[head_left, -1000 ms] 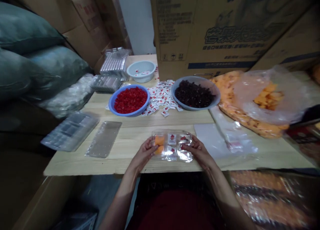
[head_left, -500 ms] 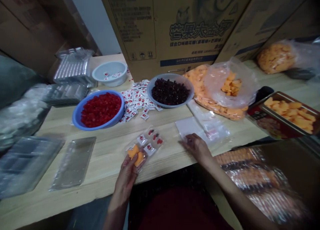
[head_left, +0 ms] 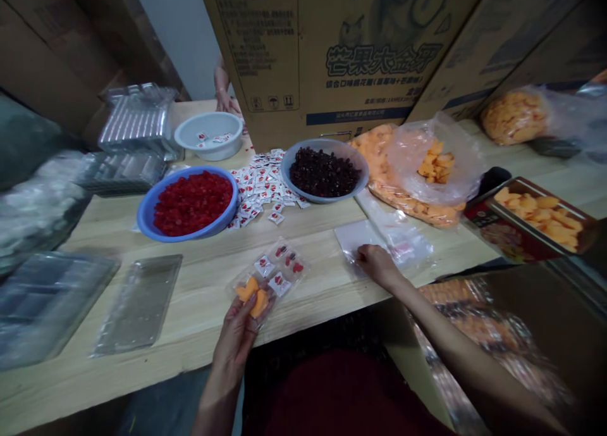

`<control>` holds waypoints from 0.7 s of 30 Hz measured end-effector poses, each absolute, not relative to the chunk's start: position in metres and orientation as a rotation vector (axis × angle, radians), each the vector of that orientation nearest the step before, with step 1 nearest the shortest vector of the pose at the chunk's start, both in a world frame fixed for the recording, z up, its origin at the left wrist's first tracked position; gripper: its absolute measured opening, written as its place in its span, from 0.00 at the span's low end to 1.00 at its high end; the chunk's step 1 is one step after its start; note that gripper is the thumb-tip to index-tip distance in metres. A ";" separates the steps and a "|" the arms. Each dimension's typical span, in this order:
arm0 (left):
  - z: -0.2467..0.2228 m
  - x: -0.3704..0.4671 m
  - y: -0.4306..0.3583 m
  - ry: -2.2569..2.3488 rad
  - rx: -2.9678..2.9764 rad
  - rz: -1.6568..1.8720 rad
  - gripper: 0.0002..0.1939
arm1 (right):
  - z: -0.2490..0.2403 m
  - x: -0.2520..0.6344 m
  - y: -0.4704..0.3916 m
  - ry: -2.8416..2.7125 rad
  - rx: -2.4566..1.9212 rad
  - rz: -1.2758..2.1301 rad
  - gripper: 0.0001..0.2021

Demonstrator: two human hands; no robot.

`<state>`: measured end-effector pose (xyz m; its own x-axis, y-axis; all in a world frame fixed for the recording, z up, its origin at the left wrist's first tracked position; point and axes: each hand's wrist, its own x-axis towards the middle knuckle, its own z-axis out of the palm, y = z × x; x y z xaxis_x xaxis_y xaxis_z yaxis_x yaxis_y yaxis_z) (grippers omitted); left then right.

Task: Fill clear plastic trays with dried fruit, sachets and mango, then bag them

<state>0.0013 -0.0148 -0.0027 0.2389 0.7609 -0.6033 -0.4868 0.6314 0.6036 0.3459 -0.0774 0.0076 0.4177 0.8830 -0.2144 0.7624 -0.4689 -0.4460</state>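
Note:
My left hand (head_left: 238, 328) grips the near end of a clear plastic tray (head_left: 287, 245), thumb on top. In the tray lie orange candy pieces (head_left: 247, 289), white printed sachets (head_left: 279, 284) and small red and dark pieces (head_left: 294, 262). Over to the right, my right hand (head_left: 378, 266) is closed at the near edge of a stack of clear plastic bags (head_left: 351, 235). Its fingers curl under, so I cannot make out whether a bag is pinched in them.
Behind are a blue bowl of red pieces (head_left: 232, 214), loose sachets (head_left: 260, 181), a bowl of dark pieces (head_left: 287, 181) and a bag of orange pieces (head_left: 374, 146). An empty clear tray (head_left: 142, 303) lies left. Another person's hand (head_left: 226, 100) shows beside the cardboard box (head_left: 270, 62).
My right hand has shifted slightly right over the bag stack and its fingers have curled in. The held tray has moved a little left. Another person's hand has appeared at the back.

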 end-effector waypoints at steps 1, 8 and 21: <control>-0.003 0.002 -0.016 1.000 0.315 0.870 0.22 | 0.006 0.349 -0.077 -1.405 -2.349 0.643 0.06; -0.001 0.025 -0.021 0.955 0.305 0.840 0.19 | -0.008 0.362 -0.078 -1.131 -1.977 0.893 0.19; -0.006 0.059 -0.024 0.891 0.314 0.786 0.20 | -0.014 0.367 -0.078 -0.885 -1.725 1.079 0.20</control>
